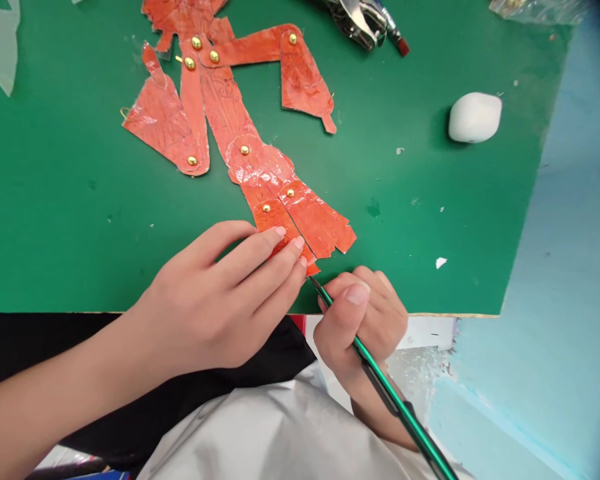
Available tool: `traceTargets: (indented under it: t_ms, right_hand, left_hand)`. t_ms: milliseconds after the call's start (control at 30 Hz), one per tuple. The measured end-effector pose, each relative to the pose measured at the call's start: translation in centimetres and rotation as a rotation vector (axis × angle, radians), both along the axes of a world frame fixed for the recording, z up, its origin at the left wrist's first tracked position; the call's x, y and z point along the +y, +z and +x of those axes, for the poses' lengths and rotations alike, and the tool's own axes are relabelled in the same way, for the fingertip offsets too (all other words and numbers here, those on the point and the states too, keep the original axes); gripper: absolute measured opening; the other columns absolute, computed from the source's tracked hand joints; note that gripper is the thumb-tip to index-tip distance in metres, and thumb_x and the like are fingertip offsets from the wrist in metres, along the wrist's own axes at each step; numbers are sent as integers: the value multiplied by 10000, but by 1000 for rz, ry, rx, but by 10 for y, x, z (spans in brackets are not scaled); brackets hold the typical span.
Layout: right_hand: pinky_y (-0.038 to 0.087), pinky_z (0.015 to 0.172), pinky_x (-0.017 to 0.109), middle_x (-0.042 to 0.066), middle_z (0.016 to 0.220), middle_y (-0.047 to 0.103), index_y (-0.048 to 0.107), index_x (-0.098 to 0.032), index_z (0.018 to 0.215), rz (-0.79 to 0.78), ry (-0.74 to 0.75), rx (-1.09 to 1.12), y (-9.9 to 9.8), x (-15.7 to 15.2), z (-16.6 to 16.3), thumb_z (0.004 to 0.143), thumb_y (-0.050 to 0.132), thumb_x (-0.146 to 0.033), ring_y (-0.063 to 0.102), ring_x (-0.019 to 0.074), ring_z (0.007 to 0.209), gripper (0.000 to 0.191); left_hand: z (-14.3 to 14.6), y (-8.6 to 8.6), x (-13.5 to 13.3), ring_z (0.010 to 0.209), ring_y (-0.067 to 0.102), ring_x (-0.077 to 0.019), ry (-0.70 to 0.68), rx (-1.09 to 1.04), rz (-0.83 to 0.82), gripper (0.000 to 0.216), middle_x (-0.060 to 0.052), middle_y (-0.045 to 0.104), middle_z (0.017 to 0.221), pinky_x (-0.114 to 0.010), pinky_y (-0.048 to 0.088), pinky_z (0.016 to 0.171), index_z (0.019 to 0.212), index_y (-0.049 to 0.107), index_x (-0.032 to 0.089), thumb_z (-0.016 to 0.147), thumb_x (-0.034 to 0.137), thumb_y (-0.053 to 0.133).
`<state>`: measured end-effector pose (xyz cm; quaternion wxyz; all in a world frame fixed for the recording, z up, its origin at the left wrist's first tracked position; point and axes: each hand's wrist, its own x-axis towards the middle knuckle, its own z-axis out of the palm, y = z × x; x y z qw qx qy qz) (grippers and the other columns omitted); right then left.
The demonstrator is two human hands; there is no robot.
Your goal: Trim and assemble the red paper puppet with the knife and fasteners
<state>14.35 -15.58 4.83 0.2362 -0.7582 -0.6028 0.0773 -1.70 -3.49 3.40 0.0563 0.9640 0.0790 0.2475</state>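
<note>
An orange-red jointed paper puppet (223, 100), covered in shiny clear film and joined with brass paper fasteners (245, 150), lies on the green tabletop. My left hand (215, 300) rests on its lower leg near the table's front edge, fingers stretched out and pressing the piece down. Closed around a slim metallic-green pen-like tool (405, 413) is my right hand (363, 320). The tool's narrow dark tip touches or nearly touches the leg's lower end; its exact kind is unclear. Part of the leg is hidden under my left fingers.
On the green table (430, 220) sit a smooth white rounded object (475, 118), a metal plier-like tool (353, 23) and a brush (395, 33) with reddish bristles. Clear plastic (535, 9) lies at the back right, translucent sheet (0, 40) at the left. Small white scraps (441, 263) are scattered about.
</note>
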Motion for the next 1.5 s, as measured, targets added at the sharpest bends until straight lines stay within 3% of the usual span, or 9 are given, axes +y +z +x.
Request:
traceTargets:
  t_ms: [133, 267, 433, 767, 1500]
  right_hand:
    - [265, 624, 376, -25, 589, 411, 327, -231, 666, -32, -10, 16, 3, 1, 0, 1009, 345, -43, 280, 138, 566, 391]
    - [263, 626, 380, -27, 591, 417, 343, -227, 669, -22, 9, 4, 1, 0, 0, 992, 363, -25, 278, 137, 573, 382]
    - [231, 612, 383, -31, 541, 384, 352, -226, 654, 88, 12, -12, -7, -2, -1, 1028, 322, -67, 237, 145, 559, 407]
    - [226, 615, 382, -30, 544, 368, 335, -228, 646, 65, -9, -26, -10, -2, -3, 1032, 317, -72, 231, 149, 567, 416]
    - [234, 624, 369, -38, 565, 350, 313, -233, 667, 54, -7, -45, -11, -3, -3, 1012, 318, -60, 226, 148, 576, 386]
  left_hand:
    - [-2, -2, -2, 1201, 740, -315, -12, 16, -66, 247, -157, 772, 1247, -460, 666, 1003, 1210, 695, 18, 989, 128, 678]
    - [-4, -2, -3, 1234, 727, -308, -10, 36, -58, 271, -160, 759, 1279, -445, 649, 1061, 1246, 676, 15, 1008, 142, 651]
    - [-3, 1, -4, 1215, 738, -295, -2, 79, 22, 278, -151, 761, 1276, -403, 658, 1041, 1277, 673, 19, 1041, 138, 584]
    - [1, 3, -5, 1147, 764, -329, -2, 50, 10, 257, -164, 775, 1222, -406, 709, 941, 1230, 704, -8, 1023, 110, 607]
    - [1, 3, -4, 1131, 766, -342, -10, 48, 42, 248, -186, 771, 1211, -406, 707, 930, 1209, 710, -25, 1019, 101, 612]
